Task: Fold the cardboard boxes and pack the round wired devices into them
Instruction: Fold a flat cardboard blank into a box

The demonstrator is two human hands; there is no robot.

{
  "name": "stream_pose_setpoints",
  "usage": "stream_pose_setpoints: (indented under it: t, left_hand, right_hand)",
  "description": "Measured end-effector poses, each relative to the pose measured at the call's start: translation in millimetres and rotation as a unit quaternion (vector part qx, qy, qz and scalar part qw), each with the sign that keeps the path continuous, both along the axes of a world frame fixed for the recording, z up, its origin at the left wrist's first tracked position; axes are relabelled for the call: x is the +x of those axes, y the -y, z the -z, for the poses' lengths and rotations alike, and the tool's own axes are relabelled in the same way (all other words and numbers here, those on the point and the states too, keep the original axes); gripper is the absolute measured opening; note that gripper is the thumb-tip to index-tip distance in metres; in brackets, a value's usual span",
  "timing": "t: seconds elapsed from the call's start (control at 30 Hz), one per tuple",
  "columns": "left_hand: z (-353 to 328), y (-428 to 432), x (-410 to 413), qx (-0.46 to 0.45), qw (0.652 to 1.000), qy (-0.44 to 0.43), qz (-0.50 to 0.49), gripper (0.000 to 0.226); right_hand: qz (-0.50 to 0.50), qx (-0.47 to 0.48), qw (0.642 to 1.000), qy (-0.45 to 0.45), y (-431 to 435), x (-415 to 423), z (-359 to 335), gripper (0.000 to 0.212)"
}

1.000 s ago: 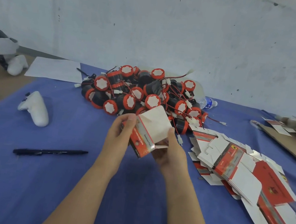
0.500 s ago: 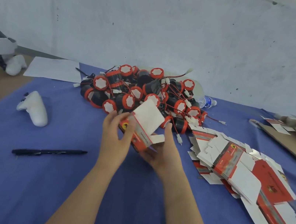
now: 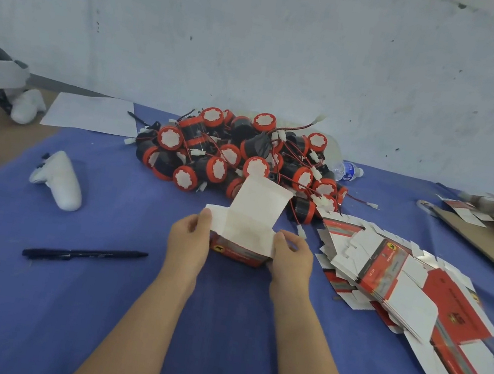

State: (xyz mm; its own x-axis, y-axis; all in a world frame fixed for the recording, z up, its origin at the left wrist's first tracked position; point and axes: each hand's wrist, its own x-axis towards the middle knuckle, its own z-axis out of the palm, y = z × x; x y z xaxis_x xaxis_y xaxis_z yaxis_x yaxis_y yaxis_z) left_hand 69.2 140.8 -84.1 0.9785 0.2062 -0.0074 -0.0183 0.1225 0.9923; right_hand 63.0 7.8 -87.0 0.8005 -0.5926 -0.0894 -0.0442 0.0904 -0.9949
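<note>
- Task item: one red-and-white cardboard box [image 3: 240, 253] sits at the centre of the frame, low over or on the blue worktop [image 3: 27, 297]. Contact with the cloth cannot be confirmed.
- Box orientation: the long axis runs left to right across the frame. The mouth faces up, and the white lid flap [image 3: 261, 202] stands raised on the far edge.
- Left hand [image 3: 189, 239]: the grip is closed on the left end of the box, with the thumb lying against the small white side flap [image 3: 216, 219].
- Right hand [image 3: 291, 257]: the grip is closed on the right end of the box, fingers curled round the corner.
- Arm pose: both forearms rise from the bottom edge of the frame and converge on the box, wrists roughly level.
- Key relation: the pile of round wired devices [image 3: 244, 157] lies directly beyond the box, toward upper centre. The raised lid flap stands between the hands and the pile.
- Nearest device: a black one with a red end [image 3: 303, 210] lies just right of the flap. In my judgement the right hand is the nearer one.
- Assessment: the box appears formed but unfilled. Loading a device would require one hand to release and reach over or round the flap.
- Stock: the stack of flat boxes [image 3: 411, 287] fans out right of centre, near the right hand.
- Other items: a pen [image 3: 84, 254] and a white controller [image 3: 60, 180] lie left of centre.
</note>
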Motion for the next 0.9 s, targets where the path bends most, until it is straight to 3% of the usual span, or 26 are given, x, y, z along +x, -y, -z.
stream_pose_setpoints:
  t: [0.1, 0.17, 0.27, 0.37, 0.43, 0.5, 0.63, 0.7, 0.8, 0.9]
  left_hand:
    - [-8, -3, 0, -0.171, 0.980, -0.033, 0.092, 0.025]
    - [-9, -4, 1, -0.187, 0.978, -0.038, 0.087, 0.025]
    - [-8, -2, 1, -0.124, 0.991, -0.018, 0.050, 0.043]
    - [-7, -2, -1, -0.008, 0.997, 0.065, 0.041, 0.066]
    - [-5, -2, 1, 0.066, 0.991, 0.114, 0.027, 0.053]
    - [-3, -2, 6, 0.117, 0.987, 0.109, -0.028, 0.034]
    - [-8, -14, 29, 0.062, 0.988, 0.024, -0.137, 0.031]
    - [-14, -20, 41, 0.037, 0.986, 0.026, -0.162, 0.037]
    - [-17, -22, 51, 0.046, 0.984, 0.039, -0.166, 0.045]
    - [-16, -20, 53, 0.063, 0.983, 0.052, -0.164, 0.047]
  right_hand:
    - [-0.041, -0.015, 0.999, -0.002, -6, 2, 1, 0.025]
    - [-0.055, -0.047, 0.997, 0.003, -7, 6, -2, 0.027]
    - [-0.071, -0.151, 0.986, -0.009, -10, 16, -8, 0.017]
    - [-0.070, -0.237, 0.969, -0.018, -19, 31, -14, 0.021]
    - [-0.075, -0.250, 0.965, -0.008, -27, 41, -18, 0.022]
    - [-0.061, -0.238, 0.969, 0.008, -34, 52, -25, 0.024]
    - [0.021, -0.288, 0.954, 0.075, -35, 75, -39, 0.035]
    - [0.009, -0.346, 0.935, 0.074, -33, 87, -43, 0.046]
    - [-0.065, -0.408, 0.911, -0.004, -37, 104, -47, 0.066]
    - [-0.076, -0.434, 0.895, -0.075, -41, 116, -44, 0.075]
